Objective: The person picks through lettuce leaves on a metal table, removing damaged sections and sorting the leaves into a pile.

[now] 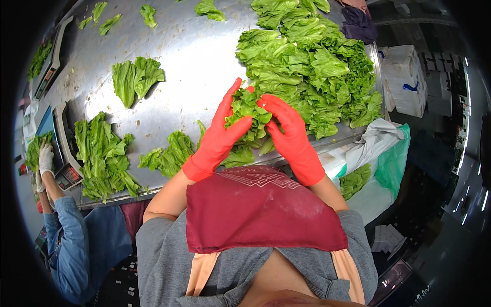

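My left hand [222, 134], in a red rubber glove, cups a small head of leafy green lettuce [249, 111] from the left. On the other side my right hand [288, 134], gloved alike, has its fingertips on the leaves. Both hold the lettuce upright just over the near edge of the steel table [184, 96]. Right behind them spreads a large pile of lettuce [307, 73]. Loose leaves [239, 156] lie under my hands, and a small bunch [172, 153] lies beside my left wrist.
Two joined lettuce pieces [138, 80] lie at centre left, a heap [103, 157] nearer. At far left are scales [69, 176] and a co-worker's white-gloved hand [46, 157] on greens. A lettuce-filled plastic bag [356, 180], a white foam box [404, 80] and a dark cloth [358, 25] are right.
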### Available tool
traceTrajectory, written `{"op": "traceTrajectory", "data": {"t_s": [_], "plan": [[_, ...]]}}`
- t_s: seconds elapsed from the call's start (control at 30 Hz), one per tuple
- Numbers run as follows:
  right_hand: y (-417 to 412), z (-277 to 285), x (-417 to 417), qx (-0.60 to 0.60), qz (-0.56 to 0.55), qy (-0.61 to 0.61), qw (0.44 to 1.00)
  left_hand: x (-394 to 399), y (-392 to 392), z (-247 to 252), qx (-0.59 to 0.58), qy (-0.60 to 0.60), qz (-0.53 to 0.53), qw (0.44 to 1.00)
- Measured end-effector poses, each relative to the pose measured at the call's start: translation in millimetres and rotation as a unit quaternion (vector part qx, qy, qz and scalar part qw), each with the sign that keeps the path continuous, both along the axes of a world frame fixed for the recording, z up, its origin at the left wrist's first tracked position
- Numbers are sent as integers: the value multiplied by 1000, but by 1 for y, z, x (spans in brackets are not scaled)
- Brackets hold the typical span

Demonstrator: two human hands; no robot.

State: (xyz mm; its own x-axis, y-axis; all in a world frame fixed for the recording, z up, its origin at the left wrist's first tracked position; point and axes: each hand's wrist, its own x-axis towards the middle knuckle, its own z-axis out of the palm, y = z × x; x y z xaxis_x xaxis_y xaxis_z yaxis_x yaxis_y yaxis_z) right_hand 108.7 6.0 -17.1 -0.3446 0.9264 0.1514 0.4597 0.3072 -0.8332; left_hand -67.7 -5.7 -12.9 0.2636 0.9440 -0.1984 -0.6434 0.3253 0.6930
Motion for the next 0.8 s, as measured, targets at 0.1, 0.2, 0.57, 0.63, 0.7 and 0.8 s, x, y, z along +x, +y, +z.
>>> {"op": "traceTrajectory", "data": {"t_s": [0.1, 0.2, 0.57, 0.63, 0.7, 0.8], "plan": [[-5, -14, 1, -95, -41, 125, 987, 2, -1, -8, -81, -28, 15, 996], [-18, -24, 2, -194, -117, 337, 914, 0, -1, -10, -93, -35, 25, 995], [-20, -7, 11, -183, -71, 276, 941, -6, 2, 2, -46, -3, 7, 999], [-17, -2, 9, -131, -53, 187, 972, -8, 1, -3, -13, 54, 1, 998], [-8, 5, 2, -35, -23, 64, 997, -8, 2, -3, -44, 50, -2, 998], [-11, -7, 2, -212, -41, 145, 966, -7, 7, 8, -145, -31, -17, 989]]}}
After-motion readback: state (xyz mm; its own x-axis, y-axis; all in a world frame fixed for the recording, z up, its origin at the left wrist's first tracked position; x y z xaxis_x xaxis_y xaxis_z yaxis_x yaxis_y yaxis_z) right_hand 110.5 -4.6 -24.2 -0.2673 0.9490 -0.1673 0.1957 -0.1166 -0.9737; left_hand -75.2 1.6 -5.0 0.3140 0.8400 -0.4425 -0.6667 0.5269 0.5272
